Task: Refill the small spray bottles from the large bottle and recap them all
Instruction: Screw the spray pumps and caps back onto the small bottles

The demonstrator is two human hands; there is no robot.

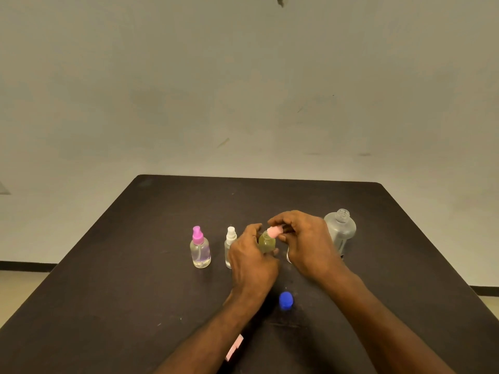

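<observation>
**Pink spray top going onto the yellowish bottle at table centre**

A pale wall (243, 90) is filling the upper half of the view, with a dark baseboard (27, 265) running along its foot. The dark table (135, 306) is spreading across the lower half.

The large clear bottle (340, 230) is standing uncapped at about two o'clock from the hands, just beside the right hand. The right hand (307, 244) is curling over from three o'clock, its fingertips pinching the pale pink spray top (275, 232) that is sitting tilted at the neck of the small yellowish bottle (266, 242). The left hand (252, 260) is wrapping that bottle from nine o'clock, fingers clenched round its body, so the bottle is showing between the two hands.

At nine o'clock from the left hand, a white-topped spray bottle (230, 247) is standing upright, touching the hand's edge in view; further toward nine, a magenta-topped spray bottle (200, 249) is standing apart. A blue cap (286, 300) is lying at six o'clock. A small pink piece (234, 346) is lying beside the left forearm.
</observation>
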